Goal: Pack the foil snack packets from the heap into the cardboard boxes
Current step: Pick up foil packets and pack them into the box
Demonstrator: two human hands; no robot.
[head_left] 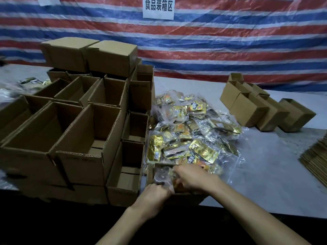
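Striped red-blue-white tarp (230,41) hung behind, grey surface (265,165) below. Foil snack packets (185,131) are heaped mid-surface, just right of the open cardboard boxes (85,131). A small box (187,198) is set at the near edge, seemingly partly filled. A clear-wrapped packet (162,175) is held over it, its wrapper gripped by the left hand (152,197) with curled fingers. The same packet is covered by the right hand (194,177), fingers bent down; pinch or press cannot be told. Packets are judged light, soft, crinkly and slippery, best taken by a sealed edge or flat across the body, not squeezed.
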